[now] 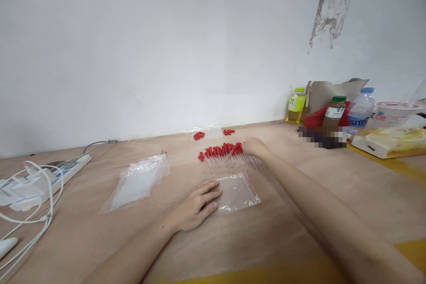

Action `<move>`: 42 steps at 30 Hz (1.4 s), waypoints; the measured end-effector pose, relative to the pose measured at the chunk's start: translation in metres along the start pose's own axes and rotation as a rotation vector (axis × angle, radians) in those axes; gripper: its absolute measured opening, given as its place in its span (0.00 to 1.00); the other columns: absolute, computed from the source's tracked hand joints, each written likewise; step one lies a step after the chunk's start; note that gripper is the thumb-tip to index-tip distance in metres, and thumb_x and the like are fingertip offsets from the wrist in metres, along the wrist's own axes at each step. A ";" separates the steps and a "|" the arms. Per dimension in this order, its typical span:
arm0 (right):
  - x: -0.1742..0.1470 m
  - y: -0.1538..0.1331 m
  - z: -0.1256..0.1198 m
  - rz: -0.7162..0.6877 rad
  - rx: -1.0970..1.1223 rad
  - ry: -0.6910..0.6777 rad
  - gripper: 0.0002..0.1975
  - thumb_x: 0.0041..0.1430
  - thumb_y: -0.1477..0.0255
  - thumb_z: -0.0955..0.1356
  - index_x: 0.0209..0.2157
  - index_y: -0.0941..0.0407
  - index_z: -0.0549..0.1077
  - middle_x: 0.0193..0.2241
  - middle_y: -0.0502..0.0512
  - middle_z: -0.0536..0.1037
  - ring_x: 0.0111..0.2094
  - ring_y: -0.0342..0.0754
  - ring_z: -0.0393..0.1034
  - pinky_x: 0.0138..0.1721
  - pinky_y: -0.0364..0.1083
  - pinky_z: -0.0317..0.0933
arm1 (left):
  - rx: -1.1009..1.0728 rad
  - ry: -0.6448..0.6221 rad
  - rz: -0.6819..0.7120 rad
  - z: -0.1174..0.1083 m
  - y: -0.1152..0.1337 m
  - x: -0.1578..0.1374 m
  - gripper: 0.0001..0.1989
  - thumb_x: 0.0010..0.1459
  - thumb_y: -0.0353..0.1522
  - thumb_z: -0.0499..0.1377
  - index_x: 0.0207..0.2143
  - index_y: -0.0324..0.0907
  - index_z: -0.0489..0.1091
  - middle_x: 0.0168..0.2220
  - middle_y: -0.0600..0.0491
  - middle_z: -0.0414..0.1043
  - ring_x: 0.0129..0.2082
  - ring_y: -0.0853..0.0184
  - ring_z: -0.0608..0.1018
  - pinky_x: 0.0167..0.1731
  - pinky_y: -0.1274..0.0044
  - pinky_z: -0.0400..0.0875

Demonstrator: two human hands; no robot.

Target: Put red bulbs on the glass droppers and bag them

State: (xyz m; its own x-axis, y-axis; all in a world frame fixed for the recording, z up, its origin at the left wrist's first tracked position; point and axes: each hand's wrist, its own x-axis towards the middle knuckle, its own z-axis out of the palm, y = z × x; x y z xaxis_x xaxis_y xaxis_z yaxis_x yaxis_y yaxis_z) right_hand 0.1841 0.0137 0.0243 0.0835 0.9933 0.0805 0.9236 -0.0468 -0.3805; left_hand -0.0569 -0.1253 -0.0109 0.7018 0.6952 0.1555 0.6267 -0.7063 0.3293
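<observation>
A row of thin clear droppers with red rubber bulbs (223,150) lies across the middle of the table, bulbs toward the wall. My right hand (255,147) is at the row's right end, beside the last bulbs; its fingers are mostly hidden behind the back of the hand. Nearer to me, a clear zip bag (237,191) with a red strip along its right edge lies flat. My left hand (201,204) rests with fingers stretched out on the bag's left edge. A fanned stack of clear zip bags (138,182) lies to the left.
Two small groups of loose red bulbs (199,136) lie by the wall, on or beside clear plastic. A power strip (71,166) with white cables (49,191) occupies the left. At the right are bottles (295,106), a grey bag (328,91) and a tissue pack (389,142).
</observation>
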 end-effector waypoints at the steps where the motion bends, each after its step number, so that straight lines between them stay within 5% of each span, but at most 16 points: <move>1: -0.002 0.003 -0.003 0.007 -0.004 0.010 0.15 0.50 0.70 0.62 0.36 0.64 0.72 0.36 0.70 0.73 0.38 0.57 0.69 0.32 0.47 0.59 | 0.001 0.002 0.001 0.000 0.000 0.000 0.20 0.60 0.38 0.45 0.55 0.48 0.55 0.59 0.53 0.49 0.58 0.63 0.54 0.55 0.68 0.51; 7: -0.017 0.000 -0.001 -0.063 0.012 0.097 0.12 0.53 0.67 0.60 0.34 0.58 0.71 0.36 0.61 0.73 0.38 0.52 0.67 0.33 0.44 0.57 | -0.001 0.001 -0.002 0.001 -0.002 0.000 0.21 0.59 0.39 0.47 0.55 0.48 0.54 0.58 0.53 0.50 0.57 0.62 0.56 0.54 0.67 0.53; 13: -0.042 -0.004 0.020 -0.646 0.109 0.202 0.17 0.48 0.56 0.64 0.33 0.55 0.67 0.35 0.53 0.70 0.36 0.45 0.64 0.35 0.43 0.54 | 0.032 -0.006 0.004 -0.001 0.000 0.001 0.21 0.59 0.38 0.47 0.55 0.48 0.54 0.58 0.52 0.50 0.57 0.63 0.55 0.54 0.67 0.53; 18: -0.054 0.006 0.034 -0.846 0.042 0.117 0.17 0.46 0.56 0.66 0.29 0.57 0.68 0.30 0.53 0.68 0.34 0.46 0.62 0.33 0.43 0.53 | 0.025 -0.003 0.011 0.000 -0.001 0.001 0.21 0.59 0.38 0.48 0.55 0.48 0.54 0.58 0.52 0.50 0.57 0.62 0.55 0.54 0.66 0.53; 24: -0.053 0.002 0.034 -0.890 -0.008 0.070 0.07 0.50 0.68 0.66 0.26 0.57 0.68 0.30 0.54 0.69 0.34 0.46 0.60 0.33 0.43 0.53 | 0.006 -0.011 -0.005 0.001 -0.002 0.000 0.22 0.59 0.39 0.48 0.55 0.48 0.54 0.58 0.52 0.50 0.57 0.62 0.55 0.54 0.66 0.53; 28: -0.051 0.010 0.017 -0.830 0.144 0.124 0.05 0.53 0.71 0.63 0.26 0.58 0.66 0.28 0.53 0.70 0.32 0.44 0.60 0.34 0.44 0.53 | -0.006 0.001 -0.008 0.000 0.001 -0.001 0.21 0.59 0.38 0.48 0.55 0.47 0.54 0.59 0.51 0.49 0.57 0.63 0.55 0.54 0.68 0.53; 34: -0.052 0.072 -0.011 -0.668 0.520 -0.052 0.10 0.54 0.64 0.61 0.28 0.58 0.64 0.22 0.49 0.66 0.23 0.40 0.58 0.25 0.40 0.53 | -0.054 0.154 -0.035 -0.003 0.005 -0.001 0.21 0.57 0.38 0.50 0.53 0.45 0.56 0.52 0.48 0.57 0.49 0.62 0.64 0.47 0.70 0.62; 38: -0.060 0.110 -0.016 -0.603 0.506 -0.084 0.13 0.51 0.62 0.63 0.27 0.59 0.66 0.22 0.49 0.66 0.24 0.41 0.58 0.26 0.41 0.54 | -0.070 0.185 -0.053 -0.004 0.005 0.000 0.20 0.57 0.39 0.50 0.51 0.45 0.58 0.48 0.48 0.61 0.44 0.63 0.68 0.42 0.71 0.65; 42: -0.067 0.118 -0.010 -0.610 0.457 -0.166 0.12 0.51 0.63 0.63 0.26 0.59 0.68 0.24 0.51 0.69 0.27 0.43 0.61 0.29 0.42 0.55 | -0.061 0.161 -0.051 -0.003 0.005 0.000 0.22 0.54 0.39 0.53 0.51 0.45 0.58 0.48 0.49 0.63 0.45 0.61 0.68 0.44 0.70 0.64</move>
State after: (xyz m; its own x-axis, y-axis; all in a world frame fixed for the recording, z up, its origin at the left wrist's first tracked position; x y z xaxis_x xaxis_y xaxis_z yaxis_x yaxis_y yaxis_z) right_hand 0.2908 -0.0593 -0.0165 -0.4802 0.8338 0.2724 0.5395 0.5256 -0.6578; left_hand -0.0546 -0.1285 -0.0059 0.6033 0.7458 0.2825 0.6347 -0.6635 0.3961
